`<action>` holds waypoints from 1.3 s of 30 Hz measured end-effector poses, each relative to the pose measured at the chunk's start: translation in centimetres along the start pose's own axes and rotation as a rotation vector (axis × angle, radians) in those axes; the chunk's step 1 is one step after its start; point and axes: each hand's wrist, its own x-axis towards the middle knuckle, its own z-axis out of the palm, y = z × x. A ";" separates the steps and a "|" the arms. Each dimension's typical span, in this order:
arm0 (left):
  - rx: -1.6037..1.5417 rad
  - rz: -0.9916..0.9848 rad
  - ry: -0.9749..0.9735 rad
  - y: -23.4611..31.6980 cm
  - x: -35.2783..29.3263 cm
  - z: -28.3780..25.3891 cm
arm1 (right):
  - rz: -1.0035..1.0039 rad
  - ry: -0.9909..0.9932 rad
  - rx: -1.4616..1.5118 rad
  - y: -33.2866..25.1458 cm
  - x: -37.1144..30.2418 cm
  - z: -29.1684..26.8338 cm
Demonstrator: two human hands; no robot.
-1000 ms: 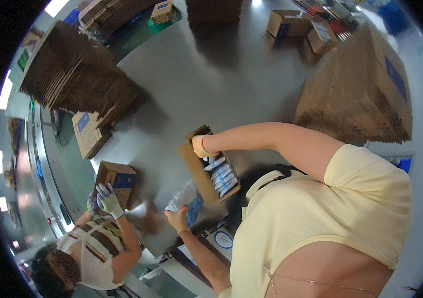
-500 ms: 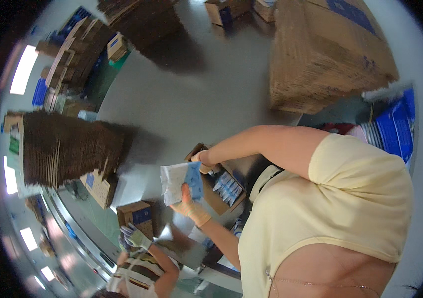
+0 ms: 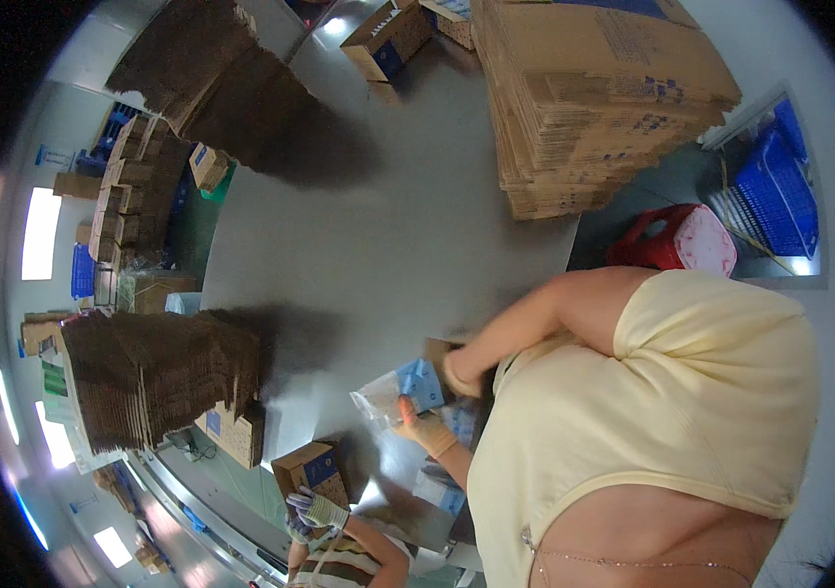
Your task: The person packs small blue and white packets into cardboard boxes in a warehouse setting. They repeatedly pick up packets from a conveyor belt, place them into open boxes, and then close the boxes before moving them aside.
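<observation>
My left hand (image 3: 422, 427), in a pale glove, grips a white and blue soft packet (image 3: 419, 385), its thumb across the front. My right hand (image 3: 463, 376), also gloved, is at the brown carton (image 3: 439, 351) beside my body, just past the packet's blue end. Its fingers are blurred and partly hidden, so I cannot tell what they touch. Blue and white packets (image 3: 458, 423) show between my left wrist and my body. More packets (image 3: 440, 488) lie below my left forearm.
Flattened cartons stand in tall stacks at the right (image 3: 574, 127), upper left (image 3: 221, 98) and left (image 3: 158, 377) of the grey table (image 3: 388, 225). A co-worker's gloved hands (image 3: 314, 512) are at a closed carton (image 3: 308, 470). A red container (image 3: 654, 238) and blue basket (image 3: 775, 196) are at the right.
The view has shifted. My left hand has brought the packet closer to my body and my right hand. My right hand has moved along the carton toward me, and less of the carton's inside shows.
</observation>
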 end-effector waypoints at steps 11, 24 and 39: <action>-0.056 0.112 0.045 2.9 -2.4 0.7 | 0.024 0.359 -0.276 4.3 -2.7 -1.3; -0.187 -0.050 -0.042 -2.3 -4.4 -0.6 | -0.165 0.017 -0.770 7.0 -2.5 -6.2; -0.116 -0.117 0.078 -2.4 -6.0 -2.9 | 0.058 0.200 -0.010 4.0 -1.4 -2.5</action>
